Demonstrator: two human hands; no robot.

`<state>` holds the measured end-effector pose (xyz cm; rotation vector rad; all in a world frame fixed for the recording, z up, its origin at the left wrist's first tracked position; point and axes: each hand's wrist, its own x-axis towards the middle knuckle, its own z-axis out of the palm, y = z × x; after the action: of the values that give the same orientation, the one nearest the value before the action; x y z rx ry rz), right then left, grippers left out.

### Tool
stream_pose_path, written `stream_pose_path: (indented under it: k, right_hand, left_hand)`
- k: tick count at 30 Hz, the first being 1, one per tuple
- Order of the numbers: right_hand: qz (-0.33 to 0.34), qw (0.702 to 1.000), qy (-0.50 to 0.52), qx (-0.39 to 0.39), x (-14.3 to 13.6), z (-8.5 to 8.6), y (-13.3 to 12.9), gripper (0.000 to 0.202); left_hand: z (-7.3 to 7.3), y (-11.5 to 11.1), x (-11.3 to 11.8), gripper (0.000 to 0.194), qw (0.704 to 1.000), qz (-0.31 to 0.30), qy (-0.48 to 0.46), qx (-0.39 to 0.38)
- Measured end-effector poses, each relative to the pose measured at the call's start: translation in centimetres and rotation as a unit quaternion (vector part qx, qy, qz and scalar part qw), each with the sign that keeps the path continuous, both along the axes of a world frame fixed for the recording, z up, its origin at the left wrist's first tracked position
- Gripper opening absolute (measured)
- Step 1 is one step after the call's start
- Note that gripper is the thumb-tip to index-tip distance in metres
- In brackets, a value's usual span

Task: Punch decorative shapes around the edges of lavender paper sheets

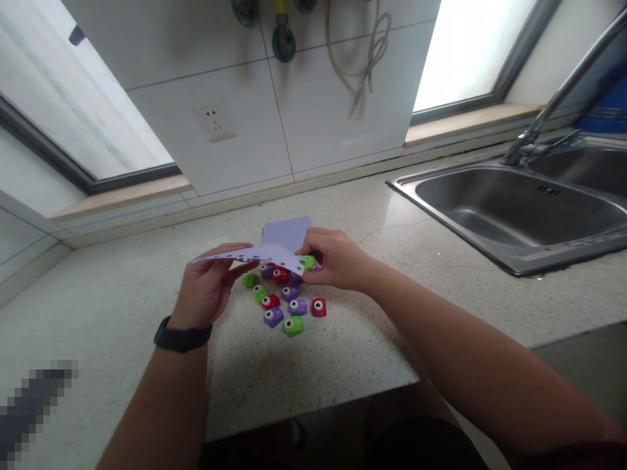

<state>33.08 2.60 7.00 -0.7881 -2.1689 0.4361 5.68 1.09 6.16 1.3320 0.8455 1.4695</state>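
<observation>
My left hand (208, 284), with a black band on the wrist, grips the left end of a pale purple sheet of paper (267, 252). Small shaped holes run along the sheet's near edge. At the sheet's right end, my right hand (336, 258) pinches a green craft punch (308, 262) set on the paper's edge. Below the sheet, several small punches lie loosely grouped on the counter, among them a red punch (319, 307), a purple punch (298, 307) and a green punch (293, 326). The sheet hides part of this group.
Behind the held sheet lies more pale purple paper (289, 232). Tiny purple paper bits (335, 335) are scattered near the punches. A steel sink (519, 258) with a faucet (519, 147) is set into the speckled counter (362, 352) at right. A wall socket (214, 121) is at the back.
</observation>
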Motion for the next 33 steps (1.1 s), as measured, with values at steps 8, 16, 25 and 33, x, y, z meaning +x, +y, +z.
stream_pose_path:
  k: [8, 16, 25, 33]
  right_hand:
    - [-0.007, 1.0, 0.004, 0.03, 0.3, 0.1, 0.0, 0.02]
    - [-0.011, 1.0, -0.01, 0.01, 0.1, 0.2, 0.0, 0.02]
    - [-0.018, 0.999, -0.027, -0.002, 0.1, 0.4, 0.0, 0.022]
    - [-0.022, 0.999, 0.003, 0.029, 0.2, -0.3, 0.5, 0.024]
  left_hand:
    - [-0.5, 0.5, -0.5, 0.025, 1.0, -0.008, -0.001, 0.017]
    - [-0.2, 0.2, 0.0, 0.022, 1.0, 0.014, -0.007, 0.018]
    - [-0.5, 0.7, 0.0, 0.029, 0.994, 0.113, -0.012, 0.007]
    - [-1.2, 1.4, -0.8, 0.028, 0.986, 0.165, 0.033, 0.013]
